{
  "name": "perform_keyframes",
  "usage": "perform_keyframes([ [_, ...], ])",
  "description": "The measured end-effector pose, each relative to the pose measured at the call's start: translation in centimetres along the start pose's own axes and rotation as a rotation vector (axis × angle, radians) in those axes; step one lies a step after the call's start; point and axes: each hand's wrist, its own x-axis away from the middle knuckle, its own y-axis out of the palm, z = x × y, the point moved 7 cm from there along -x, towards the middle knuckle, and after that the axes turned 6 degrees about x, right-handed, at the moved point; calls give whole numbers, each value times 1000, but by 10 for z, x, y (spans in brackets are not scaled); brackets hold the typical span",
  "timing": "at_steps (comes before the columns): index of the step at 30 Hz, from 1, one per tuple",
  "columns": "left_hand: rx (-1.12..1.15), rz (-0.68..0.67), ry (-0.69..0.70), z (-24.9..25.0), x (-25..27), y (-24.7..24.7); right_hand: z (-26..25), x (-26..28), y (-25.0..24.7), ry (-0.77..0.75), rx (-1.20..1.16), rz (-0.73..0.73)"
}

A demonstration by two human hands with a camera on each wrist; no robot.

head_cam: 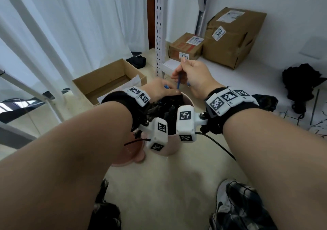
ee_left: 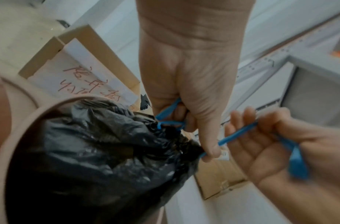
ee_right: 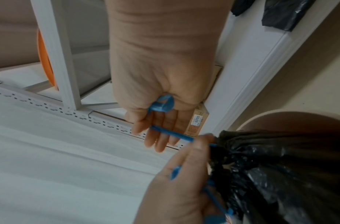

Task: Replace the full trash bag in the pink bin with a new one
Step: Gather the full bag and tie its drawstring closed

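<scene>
Beige floor (head_cam: 159,180), white curtains (head_cam: 53,26), cardboard boxes (head_cam: 230,35) against white wall (head_cam: 292,3)

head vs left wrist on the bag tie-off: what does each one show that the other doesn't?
Head only: two taped cardboard boxes on the shelf, the person's shoe, and the wrist rigs hiding most of the black trash bag.

Left wrist only: the bag's gathered neck cinched by the blue drawstring, and a red handwritten note in the open box.

Both: pink bin, bag still inside, left hand pinching at the neck, right hand pulling a strand away.
</scene>
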Motion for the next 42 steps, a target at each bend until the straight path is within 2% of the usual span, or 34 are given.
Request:
perform_keyframes([
  [3, -164, -33, -25, -10, -8, 10, 4, 0, -9, 35, -34, 82],
  [6, -219, -31, -32, -15, -13, 11, 11, -3, -19, 51, -23, 132],
  [9, -294, -90, -44, -14, -12, 18, 16, -5, -23, 22, 67, 151],
  [11, -336, -80, -10, -7, -13, 19, 12, -9, -24, -16, 167, 138],
  [15, -289, 42, 47, 2, -5, -1, 2, -12, -18, -171, 562, 30],
  [20, -671, -115, -64, -7, 6, -14, 21, -8, 6, -154, 972, -209],
  [23, -786, -124, -68, -7, 8, -21, 24, 0, 24, -105, 1003, -368],
  [25, -708, -79, -55, -9, 7, -30, 25, 6, 33, -148, 1074, -416],
  [28, -589, -11, -2, -7, 8, -39, 21, 7, 36, -231, 1173, -316],
  [31, -657, 22, -1, -2, 10, -43, 19, 6, 43, -282, 1188, -189],
  [34, -720, 86, 28, 3, 9, -45, 21, 4, 49, -311, 1265, -127],
  [42, -658, 128, 33, 1, 7, -35, 54, -10, 38, -128, 1327, -231],
])
